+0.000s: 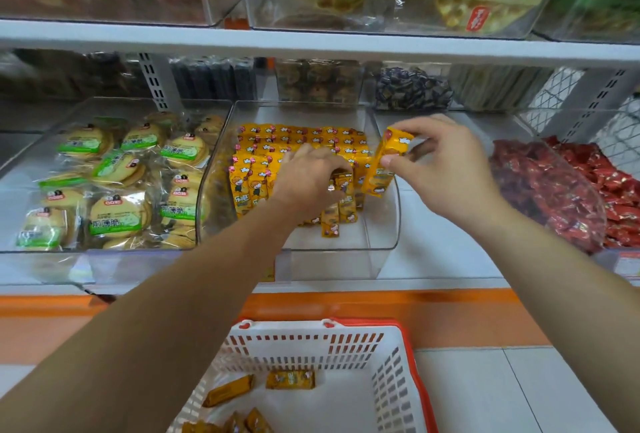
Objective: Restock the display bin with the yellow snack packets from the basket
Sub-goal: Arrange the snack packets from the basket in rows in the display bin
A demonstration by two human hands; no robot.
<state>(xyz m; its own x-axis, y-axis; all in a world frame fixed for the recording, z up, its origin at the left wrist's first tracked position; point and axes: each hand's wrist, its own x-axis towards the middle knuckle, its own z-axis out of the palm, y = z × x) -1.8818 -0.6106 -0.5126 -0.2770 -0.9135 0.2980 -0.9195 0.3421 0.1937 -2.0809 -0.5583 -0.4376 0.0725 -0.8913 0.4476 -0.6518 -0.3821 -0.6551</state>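
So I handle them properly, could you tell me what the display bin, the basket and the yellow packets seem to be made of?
Display bin: clear glossy rigid plastic, perhaps acrylic; contents show through.
Basket: matte white moulded plastic, slotted walls, red rim.
Yellow packets: thin printed film, apparently glossy.

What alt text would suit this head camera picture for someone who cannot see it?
A person's right hand holds a yellow snack packet over a clear display bin of matching packets, while the left hand touches those inside. Below, a white basket holds a few more.
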